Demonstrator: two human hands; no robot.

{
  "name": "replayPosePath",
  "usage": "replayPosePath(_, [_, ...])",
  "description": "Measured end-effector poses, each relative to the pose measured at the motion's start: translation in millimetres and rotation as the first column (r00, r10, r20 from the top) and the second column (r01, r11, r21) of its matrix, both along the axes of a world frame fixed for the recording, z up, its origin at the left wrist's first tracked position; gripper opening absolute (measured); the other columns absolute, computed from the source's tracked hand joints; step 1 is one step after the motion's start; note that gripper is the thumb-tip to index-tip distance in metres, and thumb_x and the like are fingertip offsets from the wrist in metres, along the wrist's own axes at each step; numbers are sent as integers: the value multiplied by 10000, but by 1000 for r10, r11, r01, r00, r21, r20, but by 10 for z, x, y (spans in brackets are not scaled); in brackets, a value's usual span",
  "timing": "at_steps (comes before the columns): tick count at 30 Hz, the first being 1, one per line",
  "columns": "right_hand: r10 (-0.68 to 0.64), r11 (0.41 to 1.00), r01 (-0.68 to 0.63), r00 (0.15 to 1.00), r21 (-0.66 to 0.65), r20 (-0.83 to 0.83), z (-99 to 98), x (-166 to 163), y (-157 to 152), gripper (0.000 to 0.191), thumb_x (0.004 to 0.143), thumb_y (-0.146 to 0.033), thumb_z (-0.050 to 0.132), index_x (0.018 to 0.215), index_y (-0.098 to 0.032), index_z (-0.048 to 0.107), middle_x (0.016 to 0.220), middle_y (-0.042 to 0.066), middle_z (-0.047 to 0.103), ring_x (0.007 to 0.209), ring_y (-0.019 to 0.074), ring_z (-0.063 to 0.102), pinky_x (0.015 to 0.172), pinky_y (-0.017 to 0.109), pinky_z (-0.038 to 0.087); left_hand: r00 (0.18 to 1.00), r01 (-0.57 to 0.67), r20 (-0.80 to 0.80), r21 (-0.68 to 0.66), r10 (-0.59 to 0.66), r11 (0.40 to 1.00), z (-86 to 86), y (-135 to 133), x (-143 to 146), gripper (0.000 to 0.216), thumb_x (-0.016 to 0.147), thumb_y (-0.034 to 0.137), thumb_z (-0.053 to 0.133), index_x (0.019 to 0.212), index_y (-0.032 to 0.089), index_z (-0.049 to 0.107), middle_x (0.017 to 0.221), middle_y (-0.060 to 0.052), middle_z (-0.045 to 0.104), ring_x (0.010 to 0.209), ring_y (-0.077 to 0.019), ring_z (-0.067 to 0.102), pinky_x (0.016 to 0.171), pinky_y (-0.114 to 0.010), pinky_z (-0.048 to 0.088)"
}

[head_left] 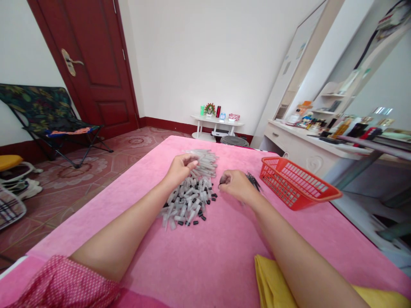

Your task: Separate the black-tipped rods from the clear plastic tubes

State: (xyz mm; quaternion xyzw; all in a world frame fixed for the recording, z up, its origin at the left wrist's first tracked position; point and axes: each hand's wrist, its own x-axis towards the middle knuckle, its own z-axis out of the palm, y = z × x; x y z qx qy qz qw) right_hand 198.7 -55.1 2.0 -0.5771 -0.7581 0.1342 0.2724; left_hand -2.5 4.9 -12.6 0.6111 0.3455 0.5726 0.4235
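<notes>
A heap of small clear plastic tubes [192,192] with several black caps mixed in lies in the middle of a pink cloth-covered surface [221,252]. My left hand [181,167] rests on the far part of the heap, fingers curled round some tubes. My right hand [235,184] hovers just right of the heap, closed in a pinch on a small dark piece, apparently a black cap. A bundle of thin dark sticks [253,181] lies on the cloth just beyond the right hand.
An empty orange plastic basket [297,184] sits at the right of the cloth. A yellow cloth [272,278] lies at the near right. A folding chair [48,115], a red door [93,64], a small white table [216,122] and a cluttered dresser [321,137] surround it.
</notes>
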Motion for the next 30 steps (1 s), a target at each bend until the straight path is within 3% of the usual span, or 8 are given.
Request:
replayPosePath(4, [-60, 991, 88, 966, 102, -252, 63, 53, 49, 144, 621, -132, 552, 740, -148, 631, 636, 15, 655, 558, 124, 579, 512, 209, 423, 959, 96, -273, 65, -75, 993, -12, -61, 85, 210, 683, 195, 608, 859, 119, 694, 797, -61, 708, 732, -188, 640, 713, -311, 492])
replayPosePath(9, [4, 990, 48, 930, 132, -368, 81, 97, 56, 223, 686, -188, 561, 862, -143, 691, 790, 58, 702, 661, 154, 622, 579, 242, 480, 892, 128, -450, 168, -40, 977, 2, -115, 117, 227, 723, 193, 570, 894, 133, 705, 868, -61, 713, 789, -198, 644, 746, -315, 490])
replayPosePath(13, [30, 993, 20, 914, 119, -406, 112, 94, 44, 256, 698, -172, 558, 912, -144, 696, 855, 66, 710, 698, 165, 636, 598, 250, 492, 872, 157, -487, 185, -48, 970, 22, -143, 121, 229, 730, 184, 569, 909, 143, 705, 906, -55, 713, 833, -194, 645, 798, -314, 483])
replayPosePath(19, [55, 993, -11, 928, 119, -368, 158, 53, 13, 186, 664, -143, 576, 824, -129, 669, 687, 40, 674, 589, 142, 611, 568, 240, 473, 876, 181, -475, 162, -85, 970, 48, -194, 148, 236, 734, 170, 572, 923, 143, 710, 896, -63, 715, 852, -203, 642, 826, -330, 475])
replayPosePath(30, [58, 993, -19, 939, 120, -338, 117, 61, 31, 171, 669, -146, 583, 818, -152, 666, 721, 35, 682, 634, 151, 621, 596, 249, 476, 877, 215, -466, 161, -117, 963, 48, -219, 167, 254, 738, 151, 564, 944, 163, 713, 930, -63, 712, 854, -206, 640, 806, -330, 476])
